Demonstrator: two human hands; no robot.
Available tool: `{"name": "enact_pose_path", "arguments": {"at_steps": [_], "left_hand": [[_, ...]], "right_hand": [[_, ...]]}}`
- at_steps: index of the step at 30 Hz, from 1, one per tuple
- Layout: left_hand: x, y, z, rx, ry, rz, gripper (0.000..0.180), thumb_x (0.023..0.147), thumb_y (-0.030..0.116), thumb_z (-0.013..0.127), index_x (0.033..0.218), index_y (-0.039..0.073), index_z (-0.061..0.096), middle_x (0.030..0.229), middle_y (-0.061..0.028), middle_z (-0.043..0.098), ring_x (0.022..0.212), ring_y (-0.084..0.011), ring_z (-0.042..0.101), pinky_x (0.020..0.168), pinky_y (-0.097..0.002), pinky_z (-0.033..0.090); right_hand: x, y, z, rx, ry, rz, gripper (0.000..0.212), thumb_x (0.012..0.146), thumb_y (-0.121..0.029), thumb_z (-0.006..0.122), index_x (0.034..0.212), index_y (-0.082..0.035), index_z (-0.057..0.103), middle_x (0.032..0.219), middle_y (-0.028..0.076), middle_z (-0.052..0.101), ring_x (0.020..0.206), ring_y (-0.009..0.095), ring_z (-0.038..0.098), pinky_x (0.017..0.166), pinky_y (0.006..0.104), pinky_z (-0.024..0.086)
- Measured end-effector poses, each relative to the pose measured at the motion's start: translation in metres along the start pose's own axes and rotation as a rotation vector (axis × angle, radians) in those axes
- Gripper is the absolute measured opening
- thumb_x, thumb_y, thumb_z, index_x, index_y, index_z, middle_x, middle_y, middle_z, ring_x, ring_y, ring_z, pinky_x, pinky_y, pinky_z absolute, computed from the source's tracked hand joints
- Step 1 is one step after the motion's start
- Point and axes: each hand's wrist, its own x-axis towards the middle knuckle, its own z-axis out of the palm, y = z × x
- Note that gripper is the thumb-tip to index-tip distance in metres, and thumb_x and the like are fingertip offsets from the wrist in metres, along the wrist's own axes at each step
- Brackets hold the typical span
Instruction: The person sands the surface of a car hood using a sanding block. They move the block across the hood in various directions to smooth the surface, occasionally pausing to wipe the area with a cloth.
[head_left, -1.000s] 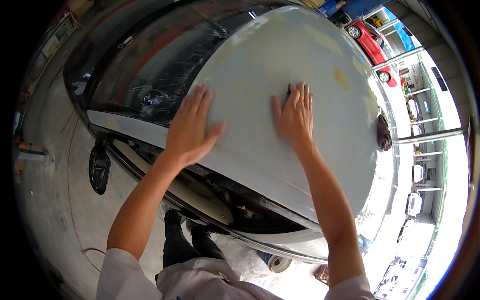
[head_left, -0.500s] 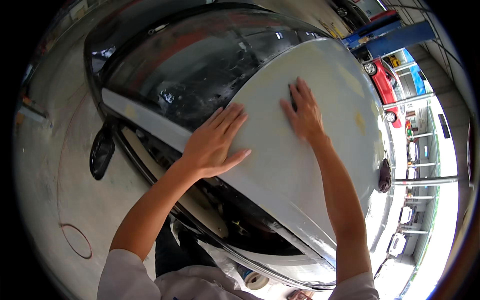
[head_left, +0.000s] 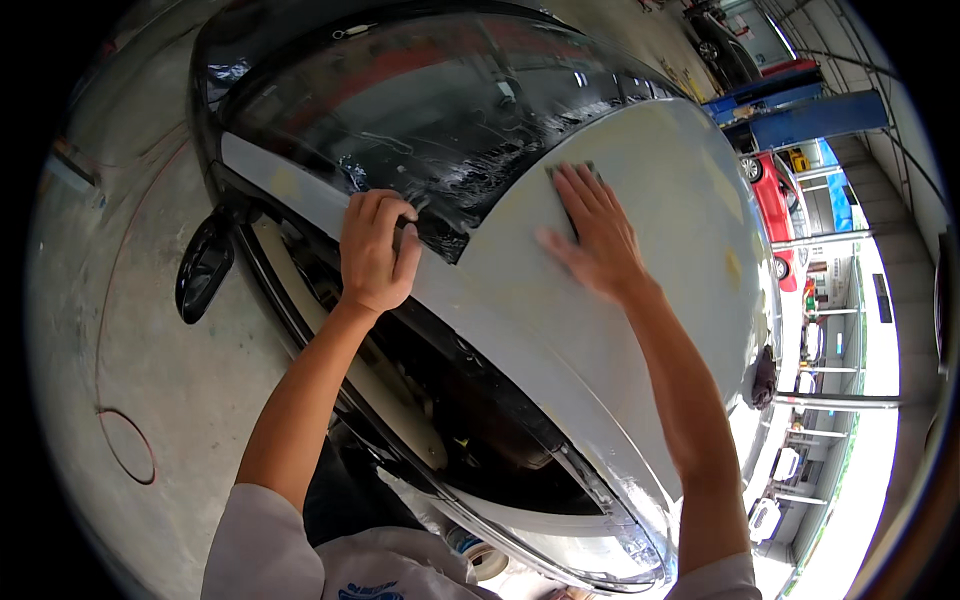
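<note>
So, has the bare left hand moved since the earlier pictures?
Yes: the left hand has shifted from the matte grey car roof toward the glossy black side mirror, uncovering a corner of the dark windscreen.

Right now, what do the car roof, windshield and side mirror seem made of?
Roof: probably metal under matte grey primer, given the dull, yellow-patched surface. Windshield: likely glass, dark and reflective, with whitish streaks. Side mirror: possibly plastic; glossy black with highlights.

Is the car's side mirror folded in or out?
Out: the mirror juts away from the car, with the floor showing around it.
</note>
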Motion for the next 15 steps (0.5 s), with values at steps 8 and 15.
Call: {"name": "enact_pose_path", "arguments": {"at_steps": [8, 15], "left_hand": [[-0.010, -0.009, -0.017, 0.008, 0.039, -0.056, 0.007, 0.086, 0.002, 0.059, 0.090, 0.002, 0.053, 0.091, -0.0138, 0.054, 0.087, -0.0345, 0.050, 0.080, -0.0445, 0.043], [-0.007, -0.001, -0.002, -0.073, 0.052, -0.007, 0.008, 0.085, 0.002, 0.059, 0.089, 0.002, 0.052, 0.090, -0.0130, 0.054, 0.086, -0.0340, 0.050, 0.079, -0.0447, 0.043]], "right_hand": [[-0.085, -0.058, -0.006, 0.124, -0.142, -0.224, 0.085, 0.099, -0.064, 0.053, 0.160, -0.007, 0.040, 0.167, 0.013, 0.038, 0.157, 0.035, 0.027, 0.130, 0.0499, 0.019], [-0.001, -0.051, 0.009, 0.072, -0.046, -0.151, 0.081, 0.101, -0.065, 0.048, 0.158, -0.007, 0.043, 0.164, 0.013, 0.042, 0.157, 0.035, 0.029, 0.128, 0.0526, 0.024]]}}
